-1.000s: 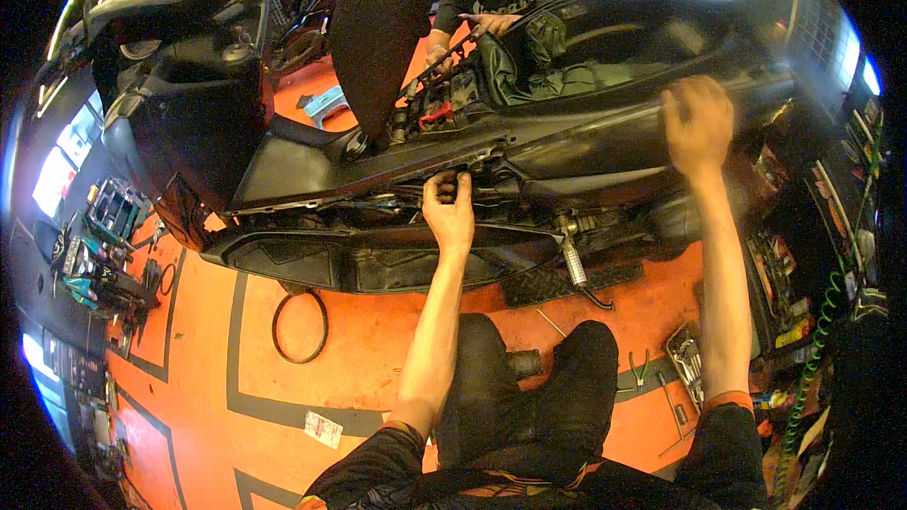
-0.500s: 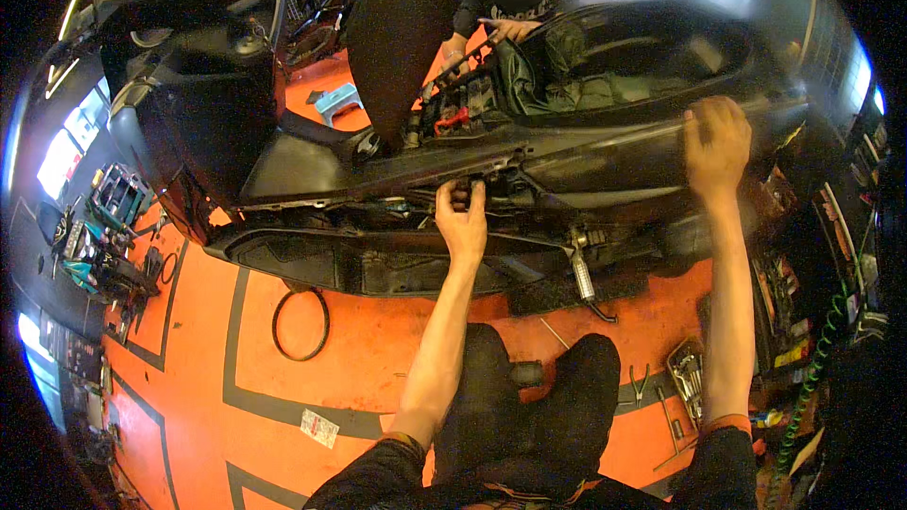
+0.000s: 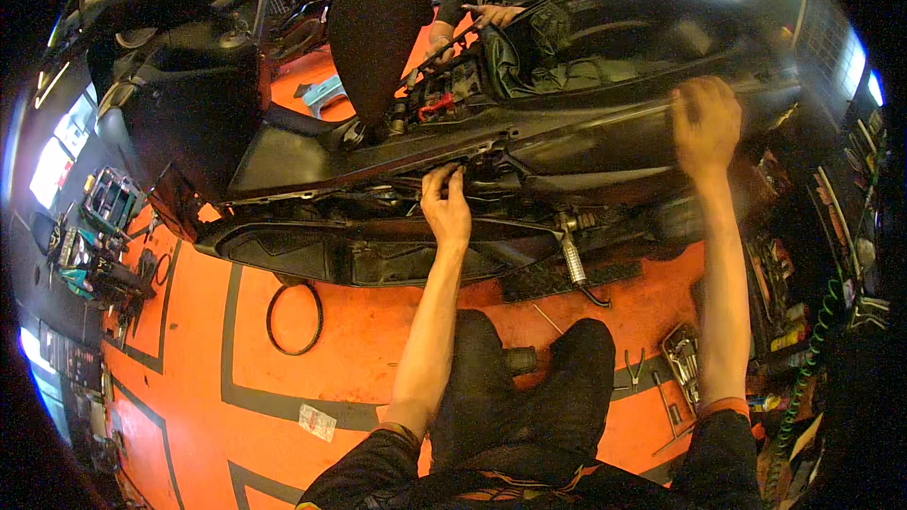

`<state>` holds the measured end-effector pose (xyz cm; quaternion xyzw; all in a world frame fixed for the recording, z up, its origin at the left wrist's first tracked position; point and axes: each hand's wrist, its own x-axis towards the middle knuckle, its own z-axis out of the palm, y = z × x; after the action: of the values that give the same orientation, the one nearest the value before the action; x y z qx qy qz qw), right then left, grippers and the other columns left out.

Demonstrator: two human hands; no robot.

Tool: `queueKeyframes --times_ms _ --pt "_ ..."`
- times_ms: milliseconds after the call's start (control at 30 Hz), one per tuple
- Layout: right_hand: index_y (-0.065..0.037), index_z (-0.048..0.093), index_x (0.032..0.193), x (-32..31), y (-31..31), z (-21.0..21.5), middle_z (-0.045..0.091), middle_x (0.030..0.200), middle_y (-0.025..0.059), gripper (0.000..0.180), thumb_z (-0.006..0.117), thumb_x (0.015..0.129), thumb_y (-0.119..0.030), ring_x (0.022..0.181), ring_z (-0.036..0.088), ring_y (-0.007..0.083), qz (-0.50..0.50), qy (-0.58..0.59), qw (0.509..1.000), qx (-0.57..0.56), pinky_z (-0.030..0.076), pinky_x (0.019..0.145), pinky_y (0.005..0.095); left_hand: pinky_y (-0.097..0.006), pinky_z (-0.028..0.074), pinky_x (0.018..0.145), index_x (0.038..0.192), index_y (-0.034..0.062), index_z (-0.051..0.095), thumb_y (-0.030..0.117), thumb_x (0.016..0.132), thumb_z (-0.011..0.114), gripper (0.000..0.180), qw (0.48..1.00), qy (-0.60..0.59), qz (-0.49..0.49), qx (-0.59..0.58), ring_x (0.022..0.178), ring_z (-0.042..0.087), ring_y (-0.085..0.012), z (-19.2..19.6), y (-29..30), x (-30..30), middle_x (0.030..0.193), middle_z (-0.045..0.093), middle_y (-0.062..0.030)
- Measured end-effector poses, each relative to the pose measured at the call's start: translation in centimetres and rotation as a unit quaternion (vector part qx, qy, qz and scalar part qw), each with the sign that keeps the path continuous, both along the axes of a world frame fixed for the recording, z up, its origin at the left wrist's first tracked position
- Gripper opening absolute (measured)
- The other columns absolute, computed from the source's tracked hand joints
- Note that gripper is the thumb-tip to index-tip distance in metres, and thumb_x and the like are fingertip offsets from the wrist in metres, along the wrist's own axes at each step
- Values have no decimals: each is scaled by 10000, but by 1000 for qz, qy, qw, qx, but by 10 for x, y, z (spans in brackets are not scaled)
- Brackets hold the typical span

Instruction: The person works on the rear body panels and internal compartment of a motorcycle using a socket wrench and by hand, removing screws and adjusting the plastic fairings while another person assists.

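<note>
A partly stripped black scooter (image 3: 605, 142) spans the view in front of me. My left hand (image 3: 444, 203) is at the gap under its long side panel (image 3: 378, 163), fingers bent and pinched together. What they grip, if anything, I cannot make out. My right hand (image 3: 707, 127) lies over the rear body panel, palm down, holding nothing; its fingers bend over the surface. Below the gap runs a black footboard panel (image 3: 283, 255). A silver cylindrical part with a spring-like body (image 3: 573, 260) hangs between my hands, lower down.
Across the scooter, a co-worker's hand (image 3: 493, 15) rests by the open storage well holding dark green fabric (image 3: 590, 76). Exposed parts include a red piece (image 3: 436, 109). On the orange floor lie a black ring (image 3: 294, 319), pliers (image 3: 635, 368) and a tool tray (image 3: 682, 359).
The whole view has shifted slightly, so the scooter sits a little higher and further left. My left fingers have drawn closer together at the gap. My right hand stays on the rear panel.
</note>
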<state>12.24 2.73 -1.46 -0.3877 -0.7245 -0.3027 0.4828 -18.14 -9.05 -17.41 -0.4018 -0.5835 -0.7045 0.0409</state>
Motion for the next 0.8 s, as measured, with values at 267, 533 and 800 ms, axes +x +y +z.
queueKeyframes --times_ms 267,533,800 --pt "-88 653 883 1 -2 1 633 994 58 227 594 814 -296 1050 526 264 -8 4 1000 0 386 896 390 -287 420 780 945 -13 634 157 834 623 203 992 -103 -16 -77 815 536 -166 9 -4 10 915 610 -67" --pt "-81 652 892 4 -2 1 629 1001 67 235 589 820 -296 1048 529 269 -9 -2 1000 -15 387 901 391 -298 415 805 932 -22 618 169 841 612 212 991 -115 -32 -54 860 540 -185 0 2 9 890 603 -82" --pt "-76 648 899 0 -2 0 626 991 71 230 599 815 -285 1048 527 276 3 10 1000 0 383 899 391 -356 422 774 972 0 613 165 902 533 196 993 -87 -32 -77 874 544 -233 -1 0 7 937 563 -95"
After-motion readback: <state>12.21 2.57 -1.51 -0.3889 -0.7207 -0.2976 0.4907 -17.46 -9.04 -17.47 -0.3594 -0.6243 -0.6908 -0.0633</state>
